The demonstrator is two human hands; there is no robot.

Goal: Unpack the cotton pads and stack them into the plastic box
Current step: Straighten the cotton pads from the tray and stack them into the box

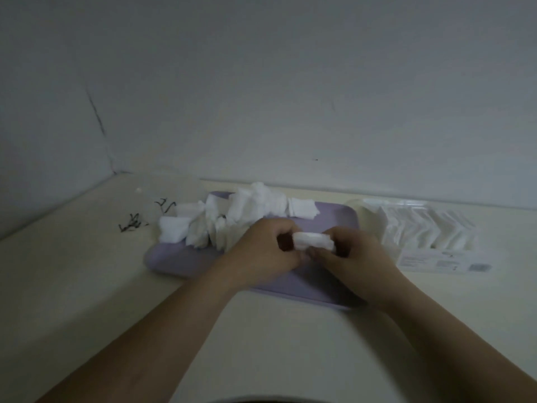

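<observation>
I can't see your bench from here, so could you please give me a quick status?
Both hands, left hand and right hand, shut on small pad stack over purple tray. Loose pads piled behind. Nothing in the way.

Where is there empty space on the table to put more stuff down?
Bare table lies near the arms and left of the purple tray. The tray's near strip is free. Its far side is crowded with loose cotton pads; the clear package fills the right.

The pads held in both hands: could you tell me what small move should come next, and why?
Probably carry the pads right and set them in the clear box: both hands, left hand and right hand, pinch a squared little stack over the tray, and the box already holds pads.
</observation>
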